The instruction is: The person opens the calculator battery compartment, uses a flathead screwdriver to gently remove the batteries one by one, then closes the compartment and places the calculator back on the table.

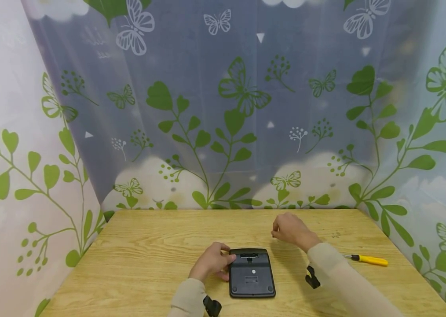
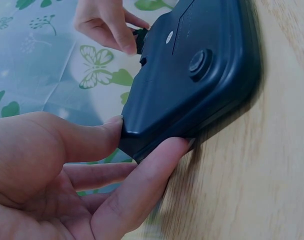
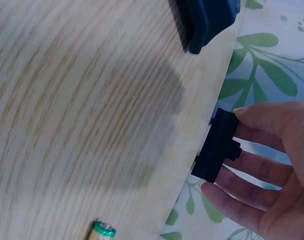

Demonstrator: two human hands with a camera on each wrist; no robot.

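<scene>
A black device (image 1: 251,277) that looks like a desk calculator lies face down on the table, its battery compartment (image 1: 250,256) uncovered. My left hand (image 1: 212,262) grips its left edge; in the left wrist view the thumb lies on the back and a finger (image 2: 147,185) under the rim. My right hand (image 1: 292,230) is above the table, beyond and to the right of the device. Between its thumb and fingers it holds a small black battery cover (image 3: 215,145) with tabs, plain in the right wrist view. A battery (image 3: 102,231) with a green end shows there too.
A screwdriver (image 1: 371,260) with a yellow handle lies on the wooden table (image 1: 148,246) at the right, its shaft partly behind my sleeve. Several tiny dark pieces (image 1: 336,234), too small to identify, lie farther back. A patterned curtain (image 1: 191,110) stands behind the table.
</scene>
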